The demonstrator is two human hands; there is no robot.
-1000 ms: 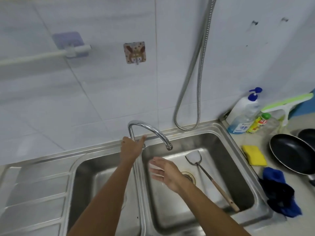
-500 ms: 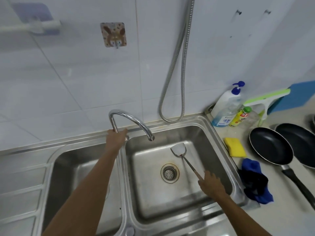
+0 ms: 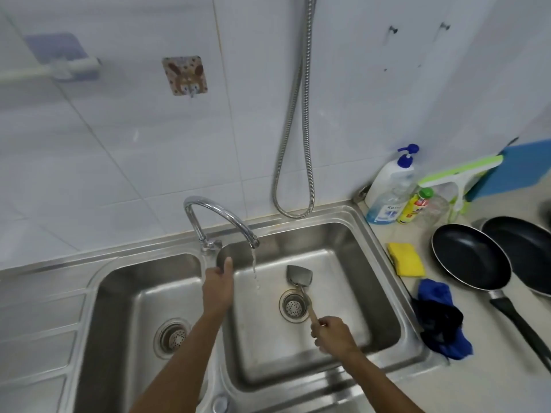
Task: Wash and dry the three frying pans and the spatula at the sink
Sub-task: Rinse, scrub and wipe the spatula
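Observation:
A metal spatula with a wooden handle lies tilted in the right basin of the steel sink, its blade beside the drain. My right hand grips the handle's end. My left hand rests on the divider between the basins, just below the tap, thumb pointing up. A thin stream of water falls from the spout, left of the blade. Two black frying pans sit side by side on the counter to the right. A third pan is not visible.
A yellow sponge and a blue cloth lie on the counter between sink and pans. A pump bottle, a yellow bottle and a green squeegee stand at the back wall. A metal hose hangs above the sink.
My left hand has dropped from the tap's base onto the divider and water now runs. My right hand has closed round the spatula's handle and drawn it nearer the drain.

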